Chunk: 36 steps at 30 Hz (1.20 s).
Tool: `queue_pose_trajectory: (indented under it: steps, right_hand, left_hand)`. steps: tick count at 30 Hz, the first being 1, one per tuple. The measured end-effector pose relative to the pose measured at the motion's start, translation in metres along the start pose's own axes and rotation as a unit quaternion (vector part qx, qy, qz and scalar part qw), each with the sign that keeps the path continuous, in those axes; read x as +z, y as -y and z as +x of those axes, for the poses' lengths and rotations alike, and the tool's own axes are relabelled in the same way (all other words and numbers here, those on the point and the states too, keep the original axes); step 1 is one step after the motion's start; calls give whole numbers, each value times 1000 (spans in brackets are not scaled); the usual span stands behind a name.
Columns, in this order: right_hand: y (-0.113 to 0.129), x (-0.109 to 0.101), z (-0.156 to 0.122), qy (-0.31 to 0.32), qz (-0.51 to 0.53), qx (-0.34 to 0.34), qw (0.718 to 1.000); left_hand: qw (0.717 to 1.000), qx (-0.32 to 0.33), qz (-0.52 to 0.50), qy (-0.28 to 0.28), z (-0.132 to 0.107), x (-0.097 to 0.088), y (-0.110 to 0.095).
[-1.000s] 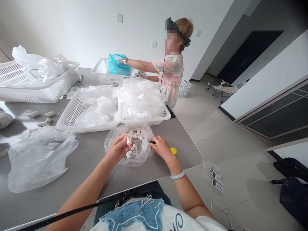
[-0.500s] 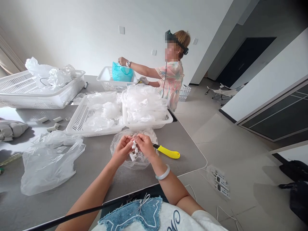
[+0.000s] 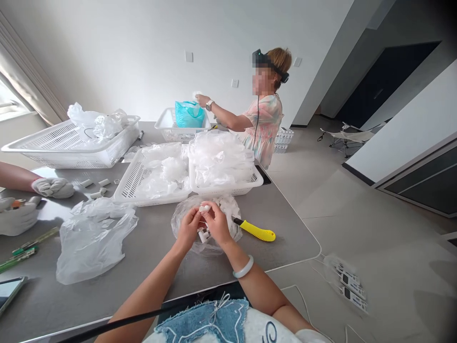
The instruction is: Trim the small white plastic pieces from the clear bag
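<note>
Left hand (image 3: 188, 226) and right hand (image 3: 217, 223) pinch a small white plastic piece (image 3: 204, 208) above a clear bag (image 3: 230, 214), and one slip could drop it toward the knife (image 3: 257, 234) just to the right!

Gray steel-top table (image 3: 285, 240) w/ white plastic baskets (image 3: 124, 186), yellow-handled knife (image 3: 257, 234), loose poly bag (image 3: 94, 247), short white tubes (image 3: 104, 182)

The left hand (image 3: 188, 225) and right hand (image 3: 217, 222) meet over a clear plastic bag (image 3: 232, 212) near the counter's (image 3: 289, 238) front edge, fingertips pinching a small white pipe fitting (image 3: 204, 208). More fittings (image 3: 203, 236) lie in the bag. A yellow-handled utility knife (image 3: 257, 233) lies just right of it, and a white basket (image 3: 228, 187) heaped with plastic film sits just beyond.
</note>
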State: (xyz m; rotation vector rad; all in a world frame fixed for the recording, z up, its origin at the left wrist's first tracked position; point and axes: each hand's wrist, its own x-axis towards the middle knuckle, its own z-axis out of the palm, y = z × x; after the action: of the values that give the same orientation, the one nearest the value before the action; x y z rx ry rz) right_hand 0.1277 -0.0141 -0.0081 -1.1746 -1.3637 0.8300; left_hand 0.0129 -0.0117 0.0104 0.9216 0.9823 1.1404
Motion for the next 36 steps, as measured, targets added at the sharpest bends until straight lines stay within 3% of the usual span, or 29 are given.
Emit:
queue_pose_trajectory:
  steps: [2,4,7,9,12,15,18,23,27,31,33,36]
  right_hand:
    - [-1,-3,4,-23,-31,1,999]
    - [-1,-8,7,-29,-63,-2,998]
    - [0,-14,10,-30,-84,-2,996]
    - [0,-15,10,-20,-79,-5,997]
    - [0,-15,7,4,-64,-18,998]
    - [-2,-14,4,27,-56,-25,998]
    - [-5,-16,4,37,-56,-31,997]
    - [-6,-18,5,36,-51,-36,997]
    - [-3,-18,6,47,0,-1,999]
    - [14,-20,15,115,41,17,992]
    - [31,-18,23,151,12,-28,988]
    - [59,-8,40,196,-82,-209,955]
  left_hand:
    - [998,22,51,-18,-3,-4,-2]
    - [984,92,136,-64,-4,-12,-8]
    - [919,256,261,-147,0,-32,-27]
    - [864,321,343,-182,7,-50,-43]
    - [781,317,495,-211,23,-78,-65]
    - [747,258,578,-204,39,-101,-78]
    - [759,223,584,-181,50,-113,-85]
    - [833,218,489,-139,51,-113,-100]
    - [833,225,474,-177,44,-105,-117]
    - [842,230,436,-221,42,-89,-131]
    - [869,225,385,-214,42,-78,-136]
    - [903,219,321,-182,41,-58,-143]
